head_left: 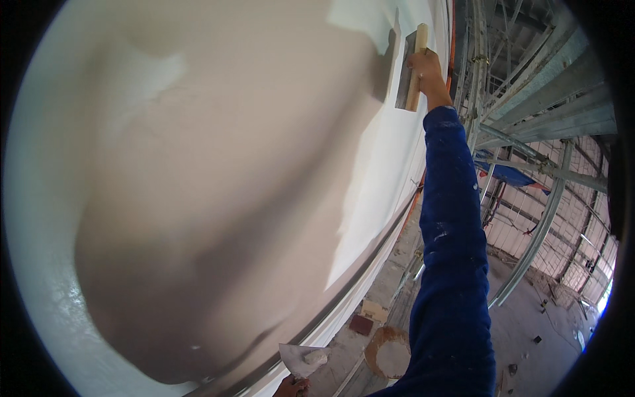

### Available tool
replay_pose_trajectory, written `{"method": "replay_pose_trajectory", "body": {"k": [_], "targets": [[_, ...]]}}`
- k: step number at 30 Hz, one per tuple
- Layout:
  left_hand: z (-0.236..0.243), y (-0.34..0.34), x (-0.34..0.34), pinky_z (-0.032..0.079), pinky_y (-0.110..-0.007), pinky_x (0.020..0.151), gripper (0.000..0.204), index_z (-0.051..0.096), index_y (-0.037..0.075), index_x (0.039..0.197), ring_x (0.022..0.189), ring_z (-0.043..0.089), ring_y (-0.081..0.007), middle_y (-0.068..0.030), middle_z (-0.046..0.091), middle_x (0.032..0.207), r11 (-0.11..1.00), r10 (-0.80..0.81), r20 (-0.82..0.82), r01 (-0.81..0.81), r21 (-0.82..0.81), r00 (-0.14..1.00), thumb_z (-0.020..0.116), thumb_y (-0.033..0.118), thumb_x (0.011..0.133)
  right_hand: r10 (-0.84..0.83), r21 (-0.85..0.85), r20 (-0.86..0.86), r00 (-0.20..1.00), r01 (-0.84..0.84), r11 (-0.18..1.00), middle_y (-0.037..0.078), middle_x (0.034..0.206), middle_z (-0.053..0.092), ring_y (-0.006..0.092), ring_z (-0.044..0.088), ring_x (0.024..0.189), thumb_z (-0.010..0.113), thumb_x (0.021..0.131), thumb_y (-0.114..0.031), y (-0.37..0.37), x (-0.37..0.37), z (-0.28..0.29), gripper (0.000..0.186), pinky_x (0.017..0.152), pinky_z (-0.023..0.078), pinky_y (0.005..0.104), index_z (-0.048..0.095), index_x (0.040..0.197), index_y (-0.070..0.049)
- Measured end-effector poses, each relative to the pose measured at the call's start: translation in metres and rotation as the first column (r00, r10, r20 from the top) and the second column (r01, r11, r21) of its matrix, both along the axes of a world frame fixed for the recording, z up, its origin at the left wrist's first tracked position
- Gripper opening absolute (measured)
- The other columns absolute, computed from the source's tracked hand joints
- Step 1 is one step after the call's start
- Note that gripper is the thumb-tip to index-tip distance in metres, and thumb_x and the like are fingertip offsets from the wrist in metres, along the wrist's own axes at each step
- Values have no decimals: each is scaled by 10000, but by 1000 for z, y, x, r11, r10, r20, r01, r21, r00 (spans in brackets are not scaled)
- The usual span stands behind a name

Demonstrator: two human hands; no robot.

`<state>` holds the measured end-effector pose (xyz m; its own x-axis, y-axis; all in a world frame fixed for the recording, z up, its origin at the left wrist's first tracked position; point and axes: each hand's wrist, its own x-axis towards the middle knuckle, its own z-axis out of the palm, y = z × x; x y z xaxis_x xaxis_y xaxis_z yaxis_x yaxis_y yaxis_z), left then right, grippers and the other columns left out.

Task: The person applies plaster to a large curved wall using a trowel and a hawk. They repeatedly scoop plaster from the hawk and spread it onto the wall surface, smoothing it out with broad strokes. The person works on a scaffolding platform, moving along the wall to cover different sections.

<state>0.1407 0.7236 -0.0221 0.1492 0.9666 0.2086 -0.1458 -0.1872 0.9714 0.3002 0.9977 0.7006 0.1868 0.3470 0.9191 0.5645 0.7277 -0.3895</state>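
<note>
My right hand grips the wooden handle of a flat rectangular trowel, its blade held against the upper right part of a curved wall. The wall is coated in smooth beige compound, with a white patch along its right side and paler areas at the left. Low in the view my left hand, partly cut off by the lower edge, holds a small trowel with a lump of pale compound on its blade.
Metal scaffolding poles and beams rise at the right, near a blue sheet. Below are a dusty floor, planks, a small cardboard piece and a round, stained tub or lid. A pale panelled wall stands farther back.
</note>
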Motion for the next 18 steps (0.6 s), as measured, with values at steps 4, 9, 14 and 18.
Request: {"method": "replay_pose_trajectory", "body": {"k": [4, 9, 14, 18], "targets": [[51, -15, 1, 232, -242, 250, 87, 416, 121, 808, 315, 300, -95, -5, 373, 490, 917, -72, 185, 138, -374, 980, 441, 197, 843, 50, 25, 23, 998, -51, 998, 98, 706, 521, 202, 510, 637, 523, 615, -76, 36, -1, 11, 237, 574, 413, 343, 534, 829, 24], [41, -15, 8, 247, -242, 257, 127, 424, 120, 836, 335, 328, -99, -11, 396, 526, 846, -2, 333, 179, -503, 943, 466, 240, 839, -26, 210, 132, 991, -3, 978, 108, 762, 543, 222, 520, 692, 528, 627, -112, -27, -73, -8, 269, 625, 423, 334, 530, 850, 38], [56, -15, -2, 269, -248, 268, 117, 424, 113, 855, 370, 365, -103, -19, 423, 580, 750, 1, 300, 197, -631, 954, 491, 207, 833, 394, 16, 16, 919, -395, 919, 84, 696, 499, 211, 483, 630, 557, 608, -83, -103, -52, -32, 226, 582, 426, 355, 508, 804, 18], [46, -22, 6, 244, -240, 257, 95, 426, 110, 850, 338, 331, -100, -11, 402, 542, 797, 43, 328, 166, -581, 944, 471, 193, 840, 163, -33, -8, 987, -163, 986, 157, 769, 554, 268, 549, 680, 544, 609, -64, -52, 1, -21, 308, 640, 452, 392, 532, 887, 69]]}}
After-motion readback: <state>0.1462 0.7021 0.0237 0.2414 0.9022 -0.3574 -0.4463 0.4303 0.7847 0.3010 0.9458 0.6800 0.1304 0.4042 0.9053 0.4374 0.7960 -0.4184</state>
